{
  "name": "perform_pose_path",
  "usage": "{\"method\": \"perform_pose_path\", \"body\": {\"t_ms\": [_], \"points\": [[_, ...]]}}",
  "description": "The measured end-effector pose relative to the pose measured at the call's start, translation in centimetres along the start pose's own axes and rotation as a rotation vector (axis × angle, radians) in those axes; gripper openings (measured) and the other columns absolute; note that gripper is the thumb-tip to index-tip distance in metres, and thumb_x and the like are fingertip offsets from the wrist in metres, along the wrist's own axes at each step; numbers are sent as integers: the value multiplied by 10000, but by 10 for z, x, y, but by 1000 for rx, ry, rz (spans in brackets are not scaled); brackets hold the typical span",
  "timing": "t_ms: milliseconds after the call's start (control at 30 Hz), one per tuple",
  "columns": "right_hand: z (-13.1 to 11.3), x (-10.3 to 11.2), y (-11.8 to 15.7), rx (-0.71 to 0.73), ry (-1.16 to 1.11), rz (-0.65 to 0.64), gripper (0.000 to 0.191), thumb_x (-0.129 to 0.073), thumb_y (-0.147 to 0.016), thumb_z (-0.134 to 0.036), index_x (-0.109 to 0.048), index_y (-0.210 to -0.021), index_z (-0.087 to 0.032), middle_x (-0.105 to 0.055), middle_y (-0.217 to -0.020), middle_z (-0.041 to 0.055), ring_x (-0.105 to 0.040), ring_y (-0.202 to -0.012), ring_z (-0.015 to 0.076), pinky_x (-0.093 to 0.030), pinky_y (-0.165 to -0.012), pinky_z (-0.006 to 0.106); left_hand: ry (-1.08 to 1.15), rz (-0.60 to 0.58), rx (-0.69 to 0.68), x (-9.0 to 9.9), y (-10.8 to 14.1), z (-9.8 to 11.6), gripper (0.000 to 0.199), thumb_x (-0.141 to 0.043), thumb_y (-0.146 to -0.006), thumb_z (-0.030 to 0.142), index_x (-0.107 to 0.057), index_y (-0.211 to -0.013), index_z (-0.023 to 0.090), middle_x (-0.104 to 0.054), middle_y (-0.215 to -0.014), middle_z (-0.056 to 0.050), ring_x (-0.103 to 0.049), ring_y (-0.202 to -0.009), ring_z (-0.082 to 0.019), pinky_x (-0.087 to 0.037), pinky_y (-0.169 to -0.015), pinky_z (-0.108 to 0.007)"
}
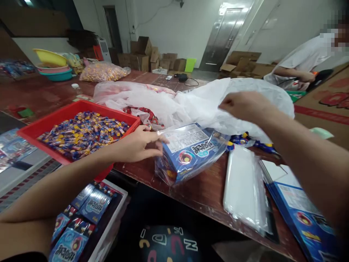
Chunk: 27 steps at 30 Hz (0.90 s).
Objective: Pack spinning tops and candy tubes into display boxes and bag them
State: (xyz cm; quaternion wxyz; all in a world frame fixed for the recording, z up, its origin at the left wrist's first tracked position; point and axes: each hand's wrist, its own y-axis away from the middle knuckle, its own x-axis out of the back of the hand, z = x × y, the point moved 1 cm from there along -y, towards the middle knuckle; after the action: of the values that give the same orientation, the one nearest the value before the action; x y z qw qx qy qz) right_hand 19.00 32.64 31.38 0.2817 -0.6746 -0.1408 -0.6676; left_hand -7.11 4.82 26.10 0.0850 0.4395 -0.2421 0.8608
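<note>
A blue printed box (191, 149) in a clear plastic bag lies on the table's front edge, tilted slightly. My left hand (144, 143) has its curled fingers on the bag at the box's left end. My right hand (240, 105) is raised beyond the box's right end, in front of white plastic sheeting (201, 105); its fingers are curled closed, and anything in them is hidden. A stack of clear plastic bags (242, 182) lies to the right of the box. Flat blue printed cartons (297, 211) sit under my right forearm.
A red tray (79, 103) of small wrapped candies stands at left. Below it, a white crate (120, 203) holds blue packs (95, 203). Wrapped blue pieces (241, 139) lie behind the bags. Another person (300, 58) is at the far right, beside a large carton (324, 109).
</note>
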Motion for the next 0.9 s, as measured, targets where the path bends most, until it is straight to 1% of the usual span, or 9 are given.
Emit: {"method": "perform_pose_path", "body": {"t_ms": [100,233,300,367,500,600,733,833,900], "points": [[11,27,-5,3,-45,243,465,-582,-1021,-572,-738,-1185,-166,-754,-1086,193,-701,-1103,343,-505,-998,491,6,96,-64,2,-2,0,75,-718,-999,216,-791,-999,236,-805,-958,-1,-719,-867,-151,-489,-967,-323],[2,-16,-16,167,-56,-31,835,-746,-747,-845,-714,-1209,-149,-754,-1131,214,-719,-985,335,-567,-899,488,97,236,-168,5,-10,9,88,-722,-995,183,-806,-1000,208,-803,-939,-24,-727,-854,-130,-531,-803,-233],[3,-42,-24,217,-4,-144,629,-831,-712,-734,-767,-978,-168,-770,-920,159,-711,-810,283,-568,-778,430,88,273,-177,5,-10,11,88,-727,-998,202,-814,-986,208,-799,-902,-21,-723,-819,-124,-540,-796,-229],[11,-49,-30,204,35,-156,386,-842,-767,-574,-743,-753,-201,-719,-723,100,-682,-709,246,-547,-743,400,84,316,-138,6,-6,9,95,-728,-998,226,-821,-983,208,-799,-889,-25,-726,-807,-130,-550,-775,-233],[8,1,-20,114,63,138,254,-740,-896,-407,-763,-759,-195,-704,-728,111,-712,-874,289,-525,-907,480,190,396,47,7,1,-2,119,-733,-981,263,-830,-997,195,-810,-921,-46,-755,-853,-163,-592,-772,-245],[-39,48,4,340,-123,252,226,-685,-936,-372,-826,-994,-204,-781,-916,90,-725,-967,259,-511,-984,458,277,415,123,4,-3,-8,159,-749,-970,294,-825,-1058,186,-813,-978,-60,-764,-875,-172,-610,-813,-258],[-119,62,26,630,-693,-80,259,-750,-926,-438,-831,-1033,-217,-808,-983,32,-726,-896,180,-560,-901,339,393,419,136,-2,-11,-12,545,-768,-967,310,-619,-1472,172,-790,-923,-57,-764,-854,-177,-619,-831,-279],[-145,43,28,531,-928,-493,326,-846,-844,-536,-795,-852,-215,-761,-793,30,-675,-677,142,-540,-632,282,412,420,153,-5,-12,-13,735,-771,-970,333,-450,-1606,155,-766,-855,-38,-762,-854,-180,-612,-852,-287],[-147,32,26,444,-991,-653,387,-915,-761,-557,-750,-761,-207,-693,-678,15,-603,-547,111,-440,-482,250,380,430,182,-4,-13,-13,752,-772,-966,355,-444,-1609,145,-760,-835,-34,-760,-846,-183,-609,-852,-291]]}}
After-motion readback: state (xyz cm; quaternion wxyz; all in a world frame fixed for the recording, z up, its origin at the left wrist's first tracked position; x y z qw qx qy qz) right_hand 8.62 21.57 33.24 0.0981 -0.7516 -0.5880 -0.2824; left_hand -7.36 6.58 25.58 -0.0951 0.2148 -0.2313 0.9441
